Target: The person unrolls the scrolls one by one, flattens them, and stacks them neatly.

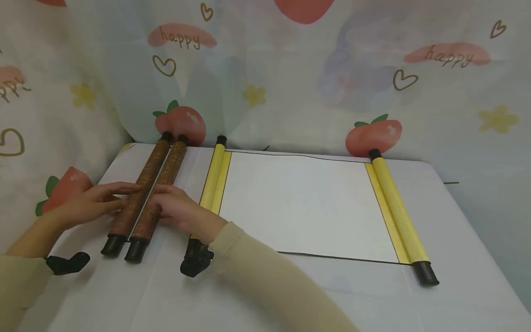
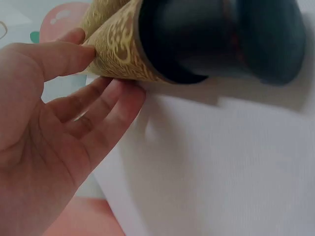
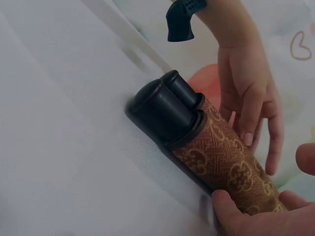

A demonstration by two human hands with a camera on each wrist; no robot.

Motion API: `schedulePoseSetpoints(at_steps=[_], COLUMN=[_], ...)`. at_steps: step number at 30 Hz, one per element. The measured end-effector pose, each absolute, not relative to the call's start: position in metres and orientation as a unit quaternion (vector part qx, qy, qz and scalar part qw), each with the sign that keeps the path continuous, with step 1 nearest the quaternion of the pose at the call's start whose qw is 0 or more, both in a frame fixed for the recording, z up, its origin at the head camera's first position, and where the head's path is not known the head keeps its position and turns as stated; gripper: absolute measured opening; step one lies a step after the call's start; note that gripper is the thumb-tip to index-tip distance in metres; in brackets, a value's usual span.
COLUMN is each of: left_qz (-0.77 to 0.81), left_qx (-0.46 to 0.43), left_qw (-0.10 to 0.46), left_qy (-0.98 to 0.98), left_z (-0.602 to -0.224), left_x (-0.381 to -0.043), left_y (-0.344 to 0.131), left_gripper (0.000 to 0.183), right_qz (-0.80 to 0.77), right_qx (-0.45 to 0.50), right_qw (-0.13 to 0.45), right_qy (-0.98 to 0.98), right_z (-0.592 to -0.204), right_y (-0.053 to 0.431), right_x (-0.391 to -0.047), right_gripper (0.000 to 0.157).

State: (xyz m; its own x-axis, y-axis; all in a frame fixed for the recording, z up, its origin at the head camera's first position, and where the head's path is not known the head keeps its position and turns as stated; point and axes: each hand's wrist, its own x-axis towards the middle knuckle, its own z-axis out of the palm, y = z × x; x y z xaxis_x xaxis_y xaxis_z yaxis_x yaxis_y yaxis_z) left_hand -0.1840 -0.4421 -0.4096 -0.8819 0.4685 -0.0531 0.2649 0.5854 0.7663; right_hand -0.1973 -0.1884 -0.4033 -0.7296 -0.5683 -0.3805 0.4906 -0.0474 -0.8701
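A brown patterned scroll [image 1: 143, 203] with black end knobs lies at the left of the table, its two rollers side by side with a thin white strip between them. My left hand [image 1: 93, 203] holds the left roller from its outer side. In the left wrist view the thumb [image 2: 69, 58] presses the patterned cover while other fingers reach beneath. My right hand [image 1: 178, 207] grips the right roller with curled fingers; in the right wrist view its fingertips [image 3: 227, 209] touch the cover beyond the black knob [image 3: 160, 110].
Right of the hands lies an unrolled scroll with blank white paper [image 1: 298, 203] and yellow rollers [image 1: 400, 212]. The right forearm crosses its left roller. A printed cloth [image 1: 282, 69] hangs behind the white table [image 1: 456, 221]. Black camera mounts [image 1: 68, 263] sit at both wrists.
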Motion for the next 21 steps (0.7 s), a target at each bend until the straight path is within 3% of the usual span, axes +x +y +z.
schedulePoseSetpoints(at_steps=[7, 12, 21], left_qz=[0.427, 0.467, 0.506], left_qx=[0.120, 0.114, 0.091], left_qw=[0.188, 0.225, 0.191], left_qy=[0.876, 0.848, 0.836], left_z=[-0.403, -0.399, -0.385], left_x=[-0.190, -0.188, -0.180], left_y=[-0.428, -0.416, -0.400], left_gripper=[0.050, 0.053, 0.053], right_qz=[-0.715, -0.669, -0.609], right_qx=[-0.006, -0.047, -0.127], right_qw=[0.318, 0.286, 0.231], right_qy=[0.623, 0.684, 0.748], right_z=[-0.406, -0.404, -0.395], right_y=[-0.201, -0.197, -0.181], right_x=[-0.201, -0.202, -0.210], right_gripper=[0.056, 0.059, 0.068])
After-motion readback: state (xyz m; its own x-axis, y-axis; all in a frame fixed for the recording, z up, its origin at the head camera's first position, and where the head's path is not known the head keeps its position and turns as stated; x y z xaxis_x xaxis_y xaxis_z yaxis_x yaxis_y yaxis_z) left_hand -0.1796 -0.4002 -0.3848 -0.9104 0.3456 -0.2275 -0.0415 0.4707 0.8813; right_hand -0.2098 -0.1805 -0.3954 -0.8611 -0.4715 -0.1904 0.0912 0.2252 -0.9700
